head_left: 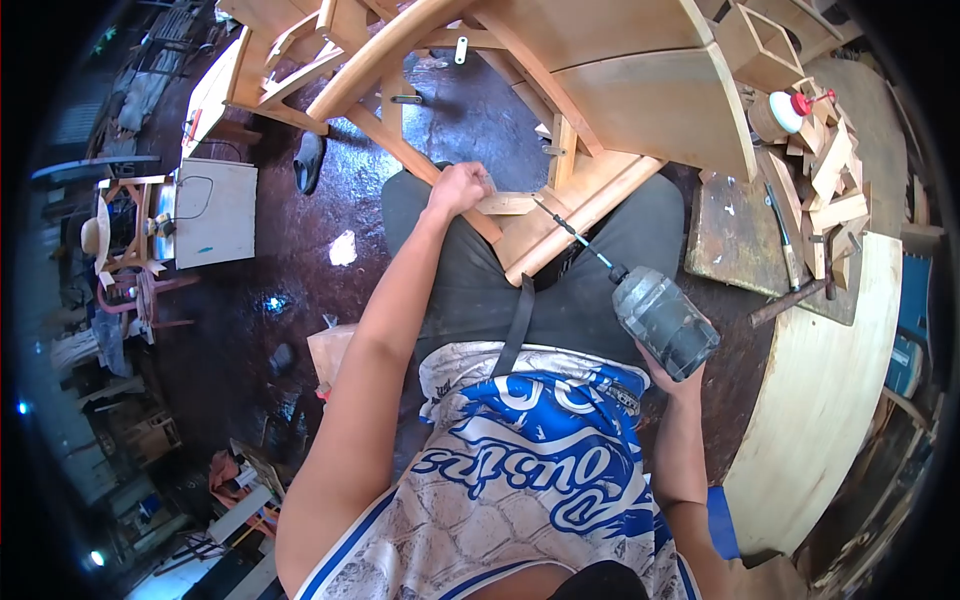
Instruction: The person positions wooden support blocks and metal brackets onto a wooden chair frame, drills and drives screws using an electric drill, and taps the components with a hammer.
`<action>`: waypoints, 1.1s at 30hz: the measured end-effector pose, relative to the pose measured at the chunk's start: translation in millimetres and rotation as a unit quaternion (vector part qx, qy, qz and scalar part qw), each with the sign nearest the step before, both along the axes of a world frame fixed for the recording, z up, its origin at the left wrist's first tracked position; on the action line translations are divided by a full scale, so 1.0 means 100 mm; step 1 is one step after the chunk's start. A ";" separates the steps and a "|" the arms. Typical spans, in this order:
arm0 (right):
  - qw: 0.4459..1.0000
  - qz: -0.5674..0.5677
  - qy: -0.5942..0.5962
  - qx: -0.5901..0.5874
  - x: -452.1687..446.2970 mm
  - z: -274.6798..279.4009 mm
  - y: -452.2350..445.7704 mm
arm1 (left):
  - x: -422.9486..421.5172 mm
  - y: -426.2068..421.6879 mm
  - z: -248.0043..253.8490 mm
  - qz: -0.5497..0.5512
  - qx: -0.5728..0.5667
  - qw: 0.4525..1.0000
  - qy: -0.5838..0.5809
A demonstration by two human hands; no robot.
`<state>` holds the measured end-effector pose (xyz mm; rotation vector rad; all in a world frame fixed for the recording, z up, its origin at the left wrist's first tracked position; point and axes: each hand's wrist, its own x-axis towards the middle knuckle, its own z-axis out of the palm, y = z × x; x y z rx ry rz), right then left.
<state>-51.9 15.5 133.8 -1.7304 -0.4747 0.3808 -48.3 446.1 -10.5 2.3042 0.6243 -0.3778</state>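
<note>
Wooden furniture frame (pixel 640 105) rests tilted, its lower corner between the thighs (pixel 455 290) – that brace should stay firm. Table (pixel 718 240) with wood offcuts (pixel 838 172) to the right. Cordless drill (pixel 665 318) in the right hand (pixel 672 378), fingers wrapped around it, mostly hidden beneath the body. Left hand (pixel 462 188) apart from the right, fingers curled at a rail; cannot tell whether they pinch anything. Long bit (pixel 588 246) angles toward the lower joint; contact unclear. Best practice, I judge: line it up squarely, press lightly – fingertips off its path.
</note>
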 end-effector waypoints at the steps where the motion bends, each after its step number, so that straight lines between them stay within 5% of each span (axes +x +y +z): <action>1: 1.000 0.000 0.007 0.005 -0.01 -0.02 -0.03 | 0.02 0.00 0.00 -0.004 0.031 1.000 0.002; 23: 0.998 -0.018 0.001 -0.052 0.24 0.00 0.26 | 0.31 0.17 -0.16 -0.186 0.121 0.970 0.096; 33: 0.995 -0.003 -0.022 -0.094 0.30 0.07 0.41 | 0.60 0.01 -0.27 -0.324 0.215 0.911 0.134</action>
